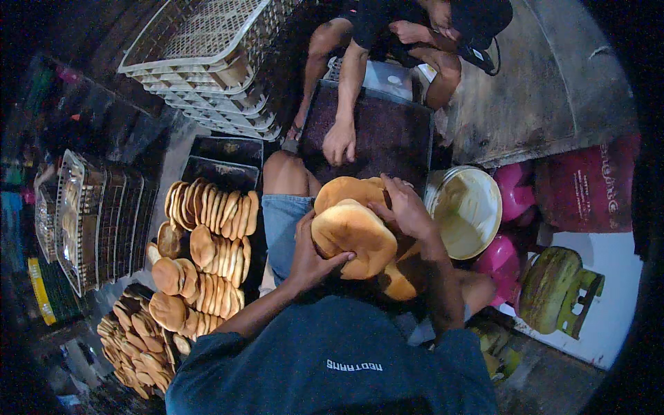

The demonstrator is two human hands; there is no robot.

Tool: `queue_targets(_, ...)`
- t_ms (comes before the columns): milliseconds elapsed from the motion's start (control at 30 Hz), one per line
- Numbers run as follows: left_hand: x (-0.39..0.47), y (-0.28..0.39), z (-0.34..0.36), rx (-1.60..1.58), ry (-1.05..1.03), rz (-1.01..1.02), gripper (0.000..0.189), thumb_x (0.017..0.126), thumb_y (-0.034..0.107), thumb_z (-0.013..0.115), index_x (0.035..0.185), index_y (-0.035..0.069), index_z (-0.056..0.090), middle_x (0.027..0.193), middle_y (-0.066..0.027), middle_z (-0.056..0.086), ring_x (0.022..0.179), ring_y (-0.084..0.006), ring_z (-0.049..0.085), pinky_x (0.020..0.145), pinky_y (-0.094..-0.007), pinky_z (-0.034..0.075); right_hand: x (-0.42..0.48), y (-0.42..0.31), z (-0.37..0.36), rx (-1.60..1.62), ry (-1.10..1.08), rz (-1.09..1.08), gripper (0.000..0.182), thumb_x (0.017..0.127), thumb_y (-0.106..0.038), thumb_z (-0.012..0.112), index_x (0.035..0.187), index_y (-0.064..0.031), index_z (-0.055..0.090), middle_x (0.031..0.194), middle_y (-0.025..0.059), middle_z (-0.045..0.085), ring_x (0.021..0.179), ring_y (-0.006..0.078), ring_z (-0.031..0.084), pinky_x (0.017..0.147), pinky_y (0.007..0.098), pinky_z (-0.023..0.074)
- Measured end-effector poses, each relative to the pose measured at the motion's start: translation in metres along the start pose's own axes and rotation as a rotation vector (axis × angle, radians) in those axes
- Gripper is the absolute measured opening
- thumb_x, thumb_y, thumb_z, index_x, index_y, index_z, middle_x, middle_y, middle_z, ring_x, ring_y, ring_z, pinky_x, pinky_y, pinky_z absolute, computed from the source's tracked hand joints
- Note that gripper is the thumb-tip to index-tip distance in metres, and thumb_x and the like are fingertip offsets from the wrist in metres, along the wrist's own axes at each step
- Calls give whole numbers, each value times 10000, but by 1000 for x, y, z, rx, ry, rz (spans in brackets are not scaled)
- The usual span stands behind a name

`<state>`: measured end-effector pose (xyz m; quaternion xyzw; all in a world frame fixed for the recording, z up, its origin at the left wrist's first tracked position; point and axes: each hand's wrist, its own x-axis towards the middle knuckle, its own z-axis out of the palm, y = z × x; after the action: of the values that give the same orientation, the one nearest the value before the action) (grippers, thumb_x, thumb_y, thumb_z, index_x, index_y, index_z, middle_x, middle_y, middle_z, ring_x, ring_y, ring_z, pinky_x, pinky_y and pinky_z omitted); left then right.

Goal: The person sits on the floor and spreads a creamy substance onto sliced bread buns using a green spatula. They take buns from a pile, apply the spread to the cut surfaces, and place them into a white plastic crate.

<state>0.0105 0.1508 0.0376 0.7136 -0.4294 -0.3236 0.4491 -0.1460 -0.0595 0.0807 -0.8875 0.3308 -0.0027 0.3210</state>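
Above my lap, my left hand (310,248) holds a flat, round golden-brown bread (355,231) by its left side, thumb over the lower edge. Behind it shows a darker brown bread (345,191), partly covered. My right hand (407,207) grips the right side of this darker bread, its thumb beside the front bread's upper right edge. A further piece of bread (400,285) sticks out below right, and what supports it is hidden. In front of me lies a dark, coarse-surfaced tray (381,129).
Rows of flat breads (212,207) stand on my left, beside a heaped pile (137,342). Plastic crates (207,78) are stacked front left. A bucket with pale paste (464,212), pink containers (500,264) and a green gas cylinder (550,290) are right. A co-worker's hand (340,142) reaches over the tray.
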Motion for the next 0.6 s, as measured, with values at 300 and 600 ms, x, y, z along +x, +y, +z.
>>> queue_targets(300, -29, -7, -18, -506, -81, -322, 717, 696, 109, 879, 1241, -16, 431, 1175, -114, 590, 1032, -202, 623, 891, -348, 536, -27, -10, 5, 1132, 465, 307, 527, 829, -246, 768, 1245, -32, 526, 1186, 134, 603, 1104, 206, 592, 899, 346, 518)
queue_targets(600, 1, 42, -118, -919, 100, -324, 729, 643, 30, 765, 1311, -36, 482, 1161, -140, 645, 1073, -264, 640, 946, -378, 518, -75, -39, 10, 792, 644, 71, 706, 824, -230, 775, 1371, 6, 395, 1287, 177, 552, 1141, 266, 578, 979, 378, 468)
